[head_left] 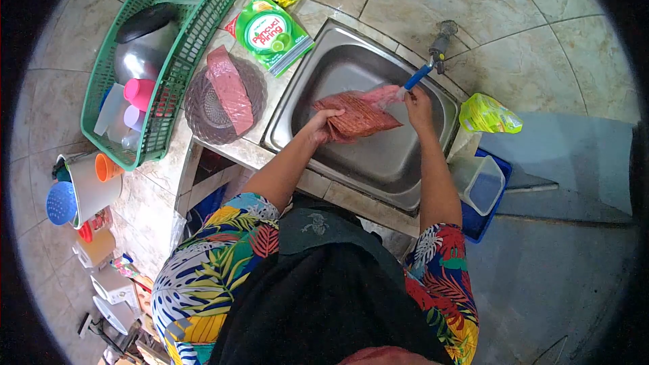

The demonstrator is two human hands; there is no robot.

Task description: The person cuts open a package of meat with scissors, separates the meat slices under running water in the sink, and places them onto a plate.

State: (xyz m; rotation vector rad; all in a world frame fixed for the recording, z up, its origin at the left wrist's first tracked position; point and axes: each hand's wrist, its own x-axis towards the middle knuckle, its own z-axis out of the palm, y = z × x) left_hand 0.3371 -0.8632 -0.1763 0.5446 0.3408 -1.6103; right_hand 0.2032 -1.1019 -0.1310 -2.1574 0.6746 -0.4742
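Over the sink point(392, 192) I hold a plastic bag point(358, 116) with a reddish, ridged, meat-like slab in it. My left hand point(320, 126) is closed on its left side, thumb on top. The bag's pale pink, filmy end point(385, 94) reaches up to the blue tap spout point(418, 77). Right beside the spout, my right hand point(419, 109) has its fingers closed at that filmy end; the fingertips are partly hidden. A pink slab point(230, 89), which looks like meat, lies across a patterned glass bowl point(196, 111) left of the sink.
A green pouch point(270, 34) lies behind the bowl. At the left stands a green basket point(182, 47) of kitchenware. A yellow-green packet point(489, 113) lies right of the sink, above a clear container point(478, 182) in a blue tray point(488, 220).
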